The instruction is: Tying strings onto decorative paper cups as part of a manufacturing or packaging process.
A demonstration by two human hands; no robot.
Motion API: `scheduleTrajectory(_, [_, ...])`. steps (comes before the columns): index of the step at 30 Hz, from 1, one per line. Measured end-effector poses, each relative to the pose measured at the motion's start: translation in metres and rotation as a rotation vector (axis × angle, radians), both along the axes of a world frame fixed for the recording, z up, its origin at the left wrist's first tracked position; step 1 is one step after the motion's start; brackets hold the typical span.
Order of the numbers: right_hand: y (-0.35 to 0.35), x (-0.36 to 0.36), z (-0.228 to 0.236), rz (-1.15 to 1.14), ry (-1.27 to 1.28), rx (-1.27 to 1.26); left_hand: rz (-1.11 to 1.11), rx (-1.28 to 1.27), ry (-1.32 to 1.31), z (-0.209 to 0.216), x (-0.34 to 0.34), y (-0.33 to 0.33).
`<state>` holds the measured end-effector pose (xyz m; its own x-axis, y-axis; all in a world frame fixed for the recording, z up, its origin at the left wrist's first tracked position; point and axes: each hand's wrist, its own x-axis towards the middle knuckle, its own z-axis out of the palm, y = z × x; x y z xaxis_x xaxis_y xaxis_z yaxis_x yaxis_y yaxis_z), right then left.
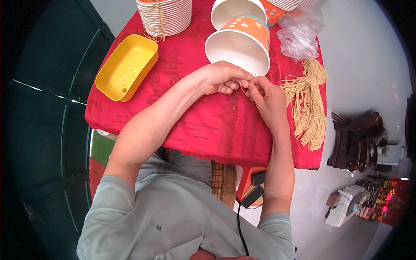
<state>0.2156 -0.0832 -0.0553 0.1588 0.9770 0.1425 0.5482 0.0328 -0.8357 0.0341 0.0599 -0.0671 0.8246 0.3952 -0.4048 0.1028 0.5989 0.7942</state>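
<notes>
A white-lined orange paper bucket lies on its side with its mouth toward me. My left hand is closed just below its rim, thumb and forefinger reaching to my right hand. My right hand pinches at the same spot, its fingertips meeting those of the left. Between them shows a short curve of thin pale string; its ends are hidden by the fingers. Whether the string passes through the bucket's rim I cannot tell. Right of my right hand lies a bundle of beige strings.
A yellow plastic tub with small bits in it stands left on the red tablecloth. Nested paper buckets with strings hanging stand at the back left. Another bucket lies behind mine, beside a crumpled clear plastic bag.
</notes>
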Motion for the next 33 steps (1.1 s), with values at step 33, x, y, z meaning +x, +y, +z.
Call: scheduleTrajectory(33, [0.002,-0.002,0.003,-0.096,-0.210,0.261,0.160,0.184,-0.146,0.004,0.004,-0.014])
